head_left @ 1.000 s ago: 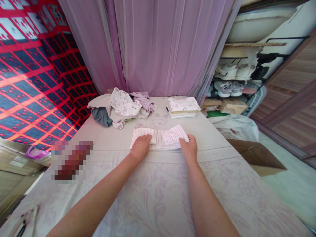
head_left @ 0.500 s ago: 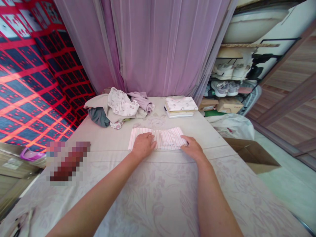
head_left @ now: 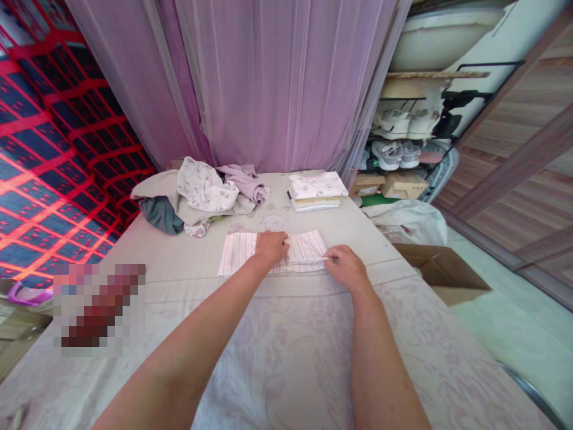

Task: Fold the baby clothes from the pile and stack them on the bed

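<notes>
- Pinched at the right near corner of the striped cloth, the right hand had its grip closed on the fabric's edge between thumb and fingertips.
- Left hand lay palm down on the middle of the same cloth, fingers curled loosely, its grip released and pressing rather than grasping.
- That pink-and-white striped cloth lay flat and partly folded on the bed, a little beyond its middle, with its long side running left to right.
- Both forearms reached out from the near edge across the pale floral bedsheet.
- Farther off and to the left sat a heap of unfolded clothes, grey, beige and lilac pieces tangled together.
- To the right of the heap, at the far edge, a small stack of folded clothes rested squarely, well apart from the striped cloth.
- Behind the bed hung a purple curtain.
- On the floor to the right stood an open cardboard box, with a shoe rack farther back.
</notes>
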Tool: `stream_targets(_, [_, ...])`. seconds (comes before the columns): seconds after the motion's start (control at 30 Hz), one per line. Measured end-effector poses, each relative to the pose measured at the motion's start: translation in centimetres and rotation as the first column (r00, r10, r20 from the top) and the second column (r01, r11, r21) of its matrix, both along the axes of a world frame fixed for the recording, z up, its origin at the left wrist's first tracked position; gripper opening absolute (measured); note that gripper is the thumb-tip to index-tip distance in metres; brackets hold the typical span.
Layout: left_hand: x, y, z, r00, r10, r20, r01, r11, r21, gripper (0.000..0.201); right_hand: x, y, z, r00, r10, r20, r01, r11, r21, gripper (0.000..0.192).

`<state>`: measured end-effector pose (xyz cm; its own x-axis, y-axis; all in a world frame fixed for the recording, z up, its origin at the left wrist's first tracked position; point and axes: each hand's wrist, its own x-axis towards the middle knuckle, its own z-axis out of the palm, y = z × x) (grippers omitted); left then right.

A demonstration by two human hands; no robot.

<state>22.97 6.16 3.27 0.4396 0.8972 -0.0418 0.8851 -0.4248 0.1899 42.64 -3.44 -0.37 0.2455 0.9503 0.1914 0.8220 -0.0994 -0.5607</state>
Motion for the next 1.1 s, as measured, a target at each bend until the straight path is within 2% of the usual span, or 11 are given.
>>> stream_targets(0.27, [-0.2,-0.7,0.0,1.0,0.016,0.017,-0.017,0.998,0.06,0.035,-0.1,0.0,0.5,0.999,0.014,-0.031,-0.018,0.992,-0.125,0.015])
stream_targets(0.33, [-0.5,-1.4,0.0,0.998,-0.046,0.032,0.043,0.995,0.091,0.038,0.0,0.1,0.7,0.993,-0.103,-0.055,0.092,0.98,-0.179,0.023])
stream_targets(0.43, [-1.1,-2.8,-0.5,0.971,-0.239,0.027,0.237,0.97,0.049,0.04,-0.2,0.3,1.1,0.97,-0.243,-0.02,0.228,0.931,-0.285,0.04])
stream_targets(0.53, [-1.8,-3.9,-1.4,0.947,-0.311,0.074,0.316,0.947,-0.065,0.047,-0.8,0.5,1.6,0.98,-0.193,0.048,0.197,0.91,-0.366,0.038])
stream_targets(0.6, [-2.4,-3.9,-1.7,0.928,-0.298,0.225,0.329,0.938,-0.111,0.047,-1.4,0.5,2.0,0.984,-0.173,0.051,0.179,0.913,-0.365,0.031])
stream_targets(0.67, [-3.0,-3.5,-1.5,0.861,-0.189,0.472,0.288,0.946,-0.147,0.043,-2.1,0.6,2.5,0.979,-0.201,0.002,0.193,0.935,-0.297,0.026])
stream_targets(0.77, [-4.2,-2.9,-0.3,0.606,0.193,0.772,0.126,0.935,-0.333,0.044,-4.1,0.9,3.5,0.96,-0.221,-0.171,0.209,0.974,-0.085,0.025])
stream_targets(0.83, [-5.0,-2.6,1.0,0.425,0.424,0.8,0.117,0.851,-0.513,0.048,-6.2,1.0,4.1,0.951,-0.163,-0.261,0.184,0.981,0.056,0.027])
stream_targets(0.9, [-5.7,-2.4,2.5,0.328,0.561,0.76,0.183,0.752,-0.634,0.052,-8.8,1.0,4.6,0.964,-0.103,-0.244,0.143,0.978,0.152,0.027])
stream_targets(1.0, [-6.6,-2.1,4.5,0.314,0.615,0.724,0.258,0.678,-0.688,0.054,-12.6,1.1,5.0,0.981,-0.019,-0.192,0.064,0.972,0.228,0.023])
stream_targets(1.1, [-7.9,-1.5,5.2,0.372,0.58,0.725,0.207,0.709,-0.674,0.045,-15.0,1.5,5.0,0.964,0.164,-0.21,-0.11,0.962,0.25,0.019])
